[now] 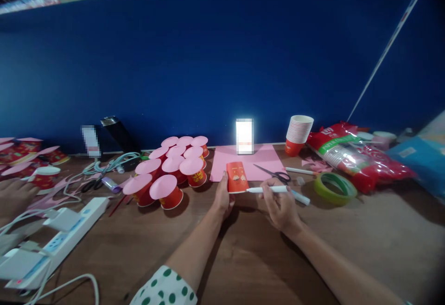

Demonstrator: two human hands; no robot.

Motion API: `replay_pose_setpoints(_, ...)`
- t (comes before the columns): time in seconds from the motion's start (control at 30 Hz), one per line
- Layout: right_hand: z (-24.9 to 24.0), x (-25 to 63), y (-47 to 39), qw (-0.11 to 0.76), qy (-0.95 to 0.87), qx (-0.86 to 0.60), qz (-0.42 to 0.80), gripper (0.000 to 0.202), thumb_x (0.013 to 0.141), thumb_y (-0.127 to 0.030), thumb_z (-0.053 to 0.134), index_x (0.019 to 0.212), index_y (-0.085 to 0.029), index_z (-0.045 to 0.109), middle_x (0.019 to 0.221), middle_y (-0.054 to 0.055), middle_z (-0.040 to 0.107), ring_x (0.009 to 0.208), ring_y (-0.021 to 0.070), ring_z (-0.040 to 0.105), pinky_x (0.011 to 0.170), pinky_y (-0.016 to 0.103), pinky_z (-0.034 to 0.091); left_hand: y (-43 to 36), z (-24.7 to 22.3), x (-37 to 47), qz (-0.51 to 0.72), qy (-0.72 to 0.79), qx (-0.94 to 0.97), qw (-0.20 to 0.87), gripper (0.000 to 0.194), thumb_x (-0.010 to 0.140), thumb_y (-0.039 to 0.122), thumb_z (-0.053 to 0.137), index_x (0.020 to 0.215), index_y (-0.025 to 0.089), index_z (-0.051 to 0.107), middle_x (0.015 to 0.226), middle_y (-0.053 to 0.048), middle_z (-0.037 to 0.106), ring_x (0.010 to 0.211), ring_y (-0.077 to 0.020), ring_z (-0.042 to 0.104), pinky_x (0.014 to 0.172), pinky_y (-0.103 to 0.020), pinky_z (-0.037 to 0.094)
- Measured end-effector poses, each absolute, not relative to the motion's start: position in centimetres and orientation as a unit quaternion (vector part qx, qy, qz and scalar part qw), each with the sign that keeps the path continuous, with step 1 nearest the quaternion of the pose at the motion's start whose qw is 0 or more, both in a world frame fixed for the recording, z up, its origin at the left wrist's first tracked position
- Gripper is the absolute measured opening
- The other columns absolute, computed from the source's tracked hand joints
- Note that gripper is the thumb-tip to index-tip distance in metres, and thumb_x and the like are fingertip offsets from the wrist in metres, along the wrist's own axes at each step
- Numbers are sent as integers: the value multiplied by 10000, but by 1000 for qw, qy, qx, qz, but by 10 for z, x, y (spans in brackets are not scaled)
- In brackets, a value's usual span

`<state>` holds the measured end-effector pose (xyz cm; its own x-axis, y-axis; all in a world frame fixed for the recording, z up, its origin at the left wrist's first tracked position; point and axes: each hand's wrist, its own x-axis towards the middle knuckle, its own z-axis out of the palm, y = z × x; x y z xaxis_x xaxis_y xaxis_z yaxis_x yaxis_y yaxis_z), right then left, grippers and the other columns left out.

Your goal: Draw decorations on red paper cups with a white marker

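Observation:
My left hand [222, 198] is wrapped round the left side of a red paper cup [237, 177], which is held with its white rim toward me. In my right hand [278, 205] a white marker [269, 189] points left, its tip close to the cup's rim; whether it touches is too small to tell. Pink paper [217, 161] lies behind the cup, with black-handled scissors [278, 174] on its right part. A capped marker or its like [301, 197] rests just right of my right hand.
Several red cups topped with pink discs [167, 191] stand left. Stacked cups [299, 131], green tape [335, 188] and a red package [358, 156] are right. A bright phone [244, 136] stands behind. A power strip [66, 242], cables and another person's hand [15, 198] are far left.

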<state>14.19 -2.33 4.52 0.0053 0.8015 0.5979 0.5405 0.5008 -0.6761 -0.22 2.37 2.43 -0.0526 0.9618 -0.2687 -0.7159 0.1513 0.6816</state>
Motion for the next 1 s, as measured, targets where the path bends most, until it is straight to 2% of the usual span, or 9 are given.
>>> replay_pose_setpoints(0.17,44,143,-23,536,-683,-481,118,234,907,-269,402,718,-197,518,594,-10,584,557,126,546,649,266,421,25,22,-2,630,359,164,669,274,864,358,514,901,123,651,854,-62,712,695,-141,670,739,-269,538)
replay_pose_setpoints(0.37,39,142,-22,592,-636,-470,157,221,904,-300,416,747,-192,528,590,-16,569,566,127,551,586,252,431,25,24,-2,630,372,147,665,267,842,361,555,917,124,654,894,-59,713,732,-124,671,741,-228,527)
replay_pose_setpoints(0.6,37,139,-27,549,-680,-448,189,128,891,-255,455,936,-201,563,766,25,650,700,161,627,682,291,498,26,20,-3,615,336,195,686,339,814,419,575,921,107,654,817,-73,714,715,-158,670,746,-271,529)
replay_pose_setpoints(0.7,34,139,-26,548,-694,-431,181,140,886,-252,469,965,-203,574,826,47,657,783,186,634,746,325,502,26,17,-3,617,331,205,685,360,810,436,575,922,102,649,812,-75,710,739,-162,670,780,-274,516)
replay_pose_setpoints(0.83,35,140,-25,540,-707,-420,180,157,886,-231,470,985,-198,587,884,55,655,798,176,625,766,312,493,25,17,-3,595,325,238,696,448,802,502,546,926,81,638,839,-111,704,778,-204,670,807,-316,500)
replay_pose_setpoints(1.0,41,139,-28,521,-743,-395,145,163,888,-223,454,947,-194,604,864,56,649,804,179,608,765,313,476,24,19,-2,605,331,244,682,425,785,496,571,925,98,626,806,-89,693,712,-184,651,739,-296,493)
